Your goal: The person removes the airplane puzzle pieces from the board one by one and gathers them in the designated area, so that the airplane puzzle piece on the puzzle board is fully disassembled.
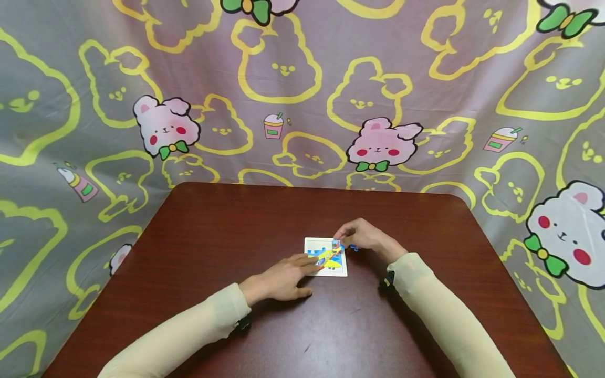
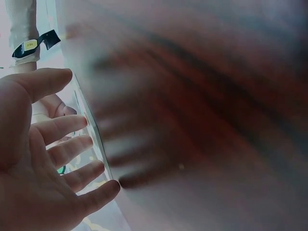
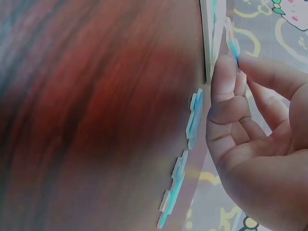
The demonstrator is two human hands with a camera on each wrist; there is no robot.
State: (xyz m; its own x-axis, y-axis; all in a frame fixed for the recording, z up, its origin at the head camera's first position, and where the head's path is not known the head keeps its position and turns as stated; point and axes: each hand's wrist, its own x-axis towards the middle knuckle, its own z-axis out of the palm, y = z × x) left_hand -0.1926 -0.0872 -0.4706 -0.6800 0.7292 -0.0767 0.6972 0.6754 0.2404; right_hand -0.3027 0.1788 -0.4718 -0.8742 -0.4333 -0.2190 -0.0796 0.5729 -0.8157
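Observation:
A small white-framed jigsaw puzzle board (image 1: 315, 244) lies on the table, with a yellow airplane picture (image 1: 332, 256) on blue partly filling it. My left hand (image 1: 285, 277) rests its extended fingers over the board's left side; the left wrist view shows those fingers spread along its edge. Over the board's upper right corner, my right hand (image 1: 367, 235) pinches a puzzle piece (image 3: 233, 44) between thumb and index finger, the piece tilted on edge. Beside the board on the right, partly hidden under that hand, are loose blue pieces, including one nearer piece (image 3: 194, 119) and another piece (image 3: 173, 190).
The dark reddish-brown wooden table (image 1: 227, 226) reaches back to a patterned curtain (image 1: 302, 121) with cartoon bunnies, which also hangs along both sides. Dark wrist bands sit at both cuffs, one band (image 1: 386, 282) showing on the right arm.

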